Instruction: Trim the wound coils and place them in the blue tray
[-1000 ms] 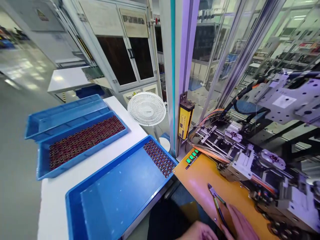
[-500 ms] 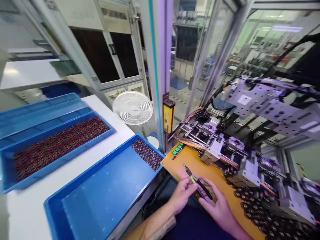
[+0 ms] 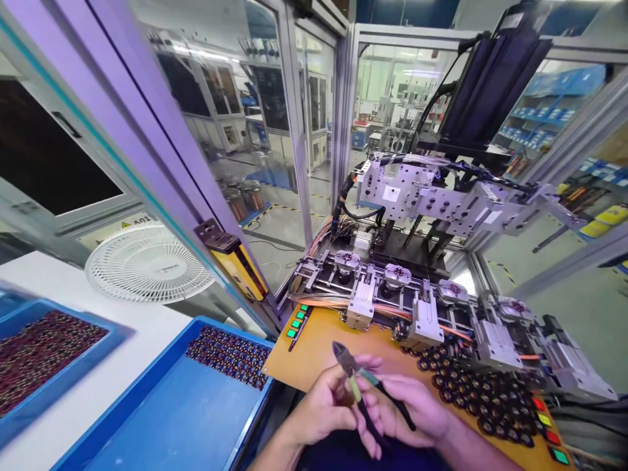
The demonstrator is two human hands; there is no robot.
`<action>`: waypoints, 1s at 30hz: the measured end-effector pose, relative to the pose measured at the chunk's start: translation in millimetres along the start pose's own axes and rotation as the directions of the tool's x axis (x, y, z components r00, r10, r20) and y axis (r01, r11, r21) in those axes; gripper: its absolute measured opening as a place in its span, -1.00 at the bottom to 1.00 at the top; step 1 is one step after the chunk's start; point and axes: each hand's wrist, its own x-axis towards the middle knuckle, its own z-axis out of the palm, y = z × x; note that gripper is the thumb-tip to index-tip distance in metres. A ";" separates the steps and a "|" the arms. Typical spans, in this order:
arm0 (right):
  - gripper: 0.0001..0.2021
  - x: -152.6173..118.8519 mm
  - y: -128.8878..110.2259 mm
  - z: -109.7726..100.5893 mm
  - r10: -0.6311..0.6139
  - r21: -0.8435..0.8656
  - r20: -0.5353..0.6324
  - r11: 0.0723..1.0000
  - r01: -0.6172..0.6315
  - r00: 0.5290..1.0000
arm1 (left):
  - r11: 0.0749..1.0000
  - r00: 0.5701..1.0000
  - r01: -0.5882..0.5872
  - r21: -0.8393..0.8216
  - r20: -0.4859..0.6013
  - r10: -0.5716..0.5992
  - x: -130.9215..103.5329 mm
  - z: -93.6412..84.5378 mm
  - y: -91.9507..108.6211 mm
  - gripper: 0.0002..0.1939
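A pair of diagonal cutters point(image 3: 345, 359) is held over the front edge of the orange worktop, jaws up and its two dark handles spread apart. My left hand point(image 3: 321, 407) has its fingers curled round the handle with the yellow-green section. On the other side, my right hand point(image 3: 417, 400) grips the second handle, its fingers partly hidden behind the cutters. Several dark round parts with copper-coloured centres point(image 3: 483, 399) lie massed on the worktop, right of my hands.
A machine with clamp stations point(image 3: 396, 275) runs along the back of the orange worktop point(image 3: 324, 340). Green buttons point(image 3: 297, 324) sit at its left corner. A blue tray point(image 3: 167, 418) with small parts at its far end stands left, near a white fan point(image 3: 147, 261) and yellow sensor post point(image 3: 240, 267).
The view has swung right, bringing more of the machine into sight. The cutters' handles are now spread wider, with both hands still on them.
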 end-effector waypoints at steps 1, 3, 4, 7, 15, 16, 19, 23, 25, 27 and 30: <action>-0.48 -4.4 -10.2 -2.0 -0.035 -0.045 -0.014 0.998 0.035 0.999 | 0.996 0.999 -0.029 0.080 -0.037 0.032 1.7 2.7 -8.1 -0.39; -0.48 -13.3 -37.0 -8.8 -0.074 -0.162 -0.006 0.984 0.072 0.997 | 0.974 0.991 -0.061 0.217 -0.106 0.086 4.7 7.1 -26.8 -0.53; -0.47 -17.1 -52.9 -13.0 -0.090 -0.216 -0.010 0.973 0.085 0.996 | 0.965 0.985 -0.058 0.256 -0.143 0.097 6.0 8.8 -37.0 -0.61; -0.45 -22.3 -105.6 -24.5 -0.108 -0.370 -0.044 0.925 0.084 0.993 | 0.928 0.958 -0.068 0.366 -0.236 0.163 9.7 12.8 -66.1 -0.70; -0.64 34.2 -230.1 -11.3 0.025 -0.719 -0.136 0.685 -0.116 0.990 | 0.803 0.898 -0.194 0.563 -0.228 0.377 20.7 15.1 -88.6 -0.85; -0.68 47.4 -239.3 -8.4 0.053 -0.729 -0.147 0.669 -0.145 0.988 | 0.795 0.895 -0.206 0.571 -0.219 0.389 21.6 14.2 -88.5 -0.85; -0.78 89.4 -257.5 -2.6 0.141 -0.775 -0.186 0.587 -0.234 0.972 | 0.779 0.890 -0.237 0.581 -0.192 0.413 23.3 11.0 -90.2 -0.86; -0.79 139.0 -266.5 -1.8 0.242 -0.824 -0.298 0.423 -0.377 0.923 | 0.779 0.898 -0.248 0.576 -0.164 0.408 22.5 8.0 -95.5 -0.86; -0.77 156.9 -267.0 -4.2 0.301 -0.820 -0.362 0.349 -0.455 0.882 | 0.782 0.903 -0.247 0.573 -0.157 0.400 20.9 7.4 -97.3 -0.86; -0.76 169.2 -266.3 -7.8 0.337 -0.809 -0.391 0.318 -0.494 0.856 | 0.785 0.907 -0.245 0.569 -0.153 0.393 19.4 7.2 -98.3 -0.86; -0.76 179.1 -265.0 -13.2 0.356 -0.817 -0.369 0.317 -0.483 0.858 | 0.792 0.910 -0.236 0.564 -0.157 0.383 18.8 7.6 -98.9 -0.85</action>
